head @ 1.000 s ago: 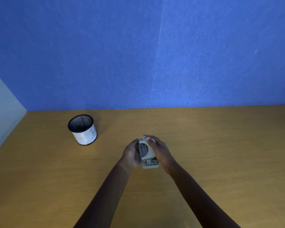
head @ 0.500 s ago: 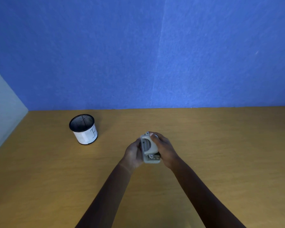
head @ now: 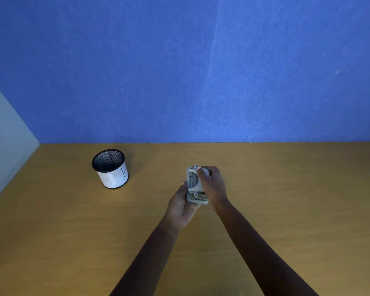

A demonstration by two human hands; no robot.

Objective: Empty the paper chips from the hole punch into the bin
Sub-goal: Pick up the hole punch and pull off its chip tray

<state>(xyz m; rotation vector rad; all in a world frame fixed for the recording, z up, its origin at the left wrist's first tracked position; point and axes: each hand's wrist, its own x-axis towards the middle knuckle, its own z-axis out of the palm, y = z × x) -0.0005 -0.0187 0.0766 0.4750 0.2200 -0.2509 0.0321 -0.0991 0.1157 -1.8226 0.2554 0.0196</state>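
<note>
Centrally, just below mid-frame: grey hole punch [head: 195,185] held clear of the wooden bench [head: 286,199], standing on end with its metal base plate toward the camera and its slotted underside turned to the left. Clamped between both hands. Left hand [head: 183,205] cupped under and against the lower left side, fingers curled around the back, so wrapped onto the punch. Right hand [head: 214,186] closed over the right side and top, fingertips [head: 201,171] pressed on the upper edge. Bare forearms running down to the bottom edge of the frame. Well apart, at left of centre, near the back edge of the bench: small round bin [head: 111,168] of black mesh, upright, mouth open, a white paper label with a drawn mark wrapped around its lower wall. Contents of the bin too dark to tell. Behind, filling the upper half: blue wall [head: 179,71]; at far left, a pale panel [head: 2,135].
</note>
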